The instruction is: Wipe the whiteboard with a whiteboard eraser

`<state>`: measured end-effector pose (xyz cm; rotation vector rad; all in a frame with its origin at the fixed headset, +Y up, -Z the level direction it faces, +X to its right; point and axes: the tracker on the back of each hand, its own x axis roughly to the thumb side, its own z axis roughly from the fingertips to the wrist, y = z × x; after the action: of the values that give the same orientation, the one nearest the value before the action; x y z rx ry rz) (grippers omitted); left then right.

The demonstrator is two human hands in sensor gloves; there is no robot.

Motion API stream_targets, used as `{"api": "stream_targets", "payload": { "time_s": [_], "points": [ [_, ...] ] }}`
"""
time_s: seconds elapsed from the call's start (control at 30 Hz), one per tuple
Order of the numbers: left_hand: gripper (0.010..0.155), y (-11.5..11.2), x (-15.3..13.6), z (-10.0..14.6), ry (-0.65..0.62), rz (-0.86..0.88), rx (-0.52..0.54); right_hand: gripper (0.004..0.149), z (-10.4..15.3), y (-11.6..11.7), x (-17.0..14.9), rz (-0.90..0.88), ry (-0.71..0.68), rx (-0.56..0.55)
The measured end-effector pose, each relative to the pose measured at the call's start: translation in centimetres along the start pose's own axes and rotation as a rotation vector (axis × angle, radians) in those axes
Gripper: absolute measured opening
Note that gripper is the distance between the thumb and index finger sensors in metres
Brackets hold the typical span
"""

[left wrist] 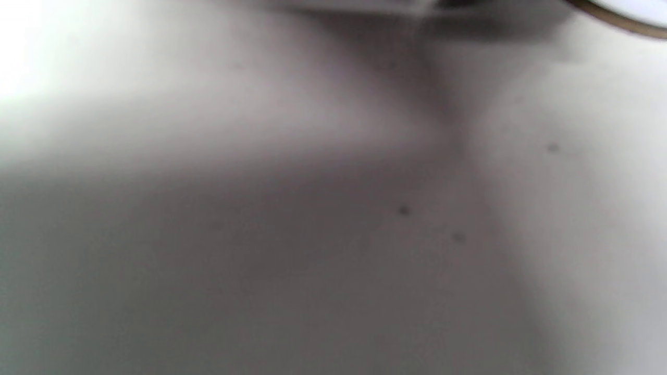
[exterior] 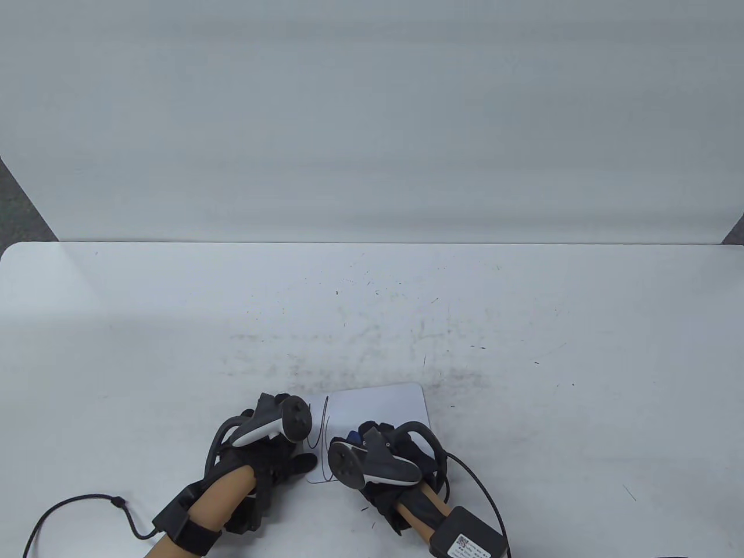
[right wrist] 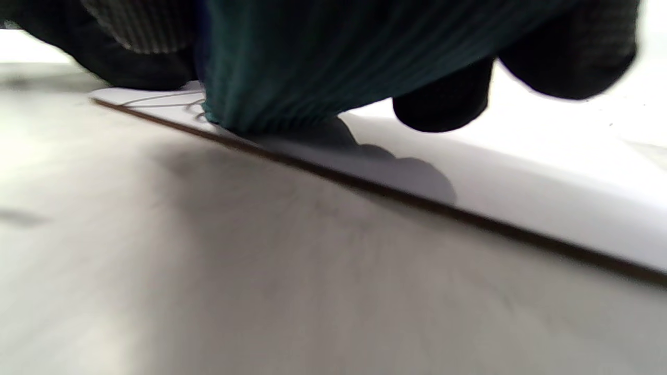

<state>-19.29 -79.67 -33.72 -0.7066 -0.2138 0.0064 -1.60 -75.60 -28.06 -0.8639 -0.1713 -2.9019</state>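
A small white whiteboard [exterior: 381,410] lies on the table near the front edge, with black pen lines [exterior: 322,442] on its left part. My right hand [exterior: 381,459] grips a dark blue-green eraser [exterior: 351,435] and presses it on the board. In the right wrist view the ribbed eraser [right wrist: 312,62] touches the board [right wrist: 521,198] beside thin pen lines [right wrist: 161,99], with gloved fingertips [right wrist: 568,52] around it. My left hand [exterior: 273,453] rests at the board's left edge, one digit [exterior: 302,463] lying out towards the lines. The left wrist view is blurred; a board corner [left wrist: 635,10] shows.
The white table [exterior: 174,325] is scuffed with faint marks behind the board. A white wall panel [exterior: 372,116] stands along the table's back edge. Glove cables [exterior: 75,505] trail at the front left and front right [exterior: 488,500].
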Motion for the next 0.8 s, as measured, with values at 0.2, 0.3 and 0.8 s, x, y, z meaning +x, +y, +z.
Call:
{"api": "stream_targets", "payload": {
  "time_s": [0.2,0.3,0.8],
  "points": [
    [0.094,-0.2,-0.2,-0.1,-0.017,0.032,-0.013,0.051,1.7,0.3,0.4,0.014,0.006,-0.001],
    [0.094,-0.2,-0.2,-0.1,-0.021,0.041,-0.022,0.051,1.6,0.1,0.4,0.022,0.007,-0.006],
    [0.094,-0.2,-0.5,-0.2,-0.048,0.083,-0.068,0.051,-6.9,-0.9,-1.9,-0.011,0.109,-0.043]
  ]
}}
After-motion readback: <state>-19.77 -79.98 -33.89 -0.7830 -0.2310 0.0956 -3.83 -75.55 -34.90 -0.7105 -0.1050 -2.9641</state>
